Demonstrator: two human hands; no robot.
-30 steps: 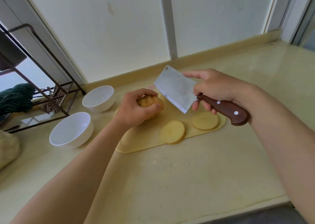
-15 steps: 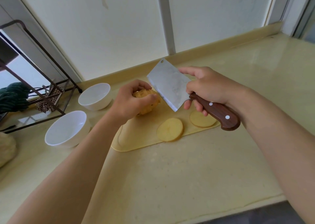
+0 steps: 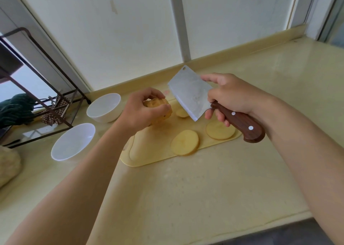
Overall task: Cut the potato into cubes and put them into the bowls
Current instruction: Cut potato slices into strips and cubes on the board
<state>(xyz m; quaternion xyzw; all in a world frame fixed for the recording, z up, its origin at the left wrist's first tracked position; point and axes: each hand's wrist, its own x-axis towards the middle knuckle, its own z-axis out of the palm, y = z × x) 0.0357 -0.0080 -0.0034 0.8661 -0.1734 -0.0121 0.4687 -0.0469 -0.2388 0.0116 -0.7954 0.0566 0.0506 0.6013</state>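
Observation:
My left hand grips the rest of the potato over the far left part of the yellow cutting board. A cleaver with a brown wooden handle is held by my right hand, its blade raised and tilted just right of the potato. Three round potato slices lie on the board: one at the front, one at the right and a small one partly behind the blade. Two white bowls stand left of the board, nothing in them.
A dark metal rack with a green cloth stands at the far left. A pale rough object lies at the left edge. The counter's front edge runs below; a frosted window closes the back.
The cleaver has lifted slightly and moved right, away from the potato. A small third slice now shows on the board behind the blade. My left hand keeps its grip on the potato.

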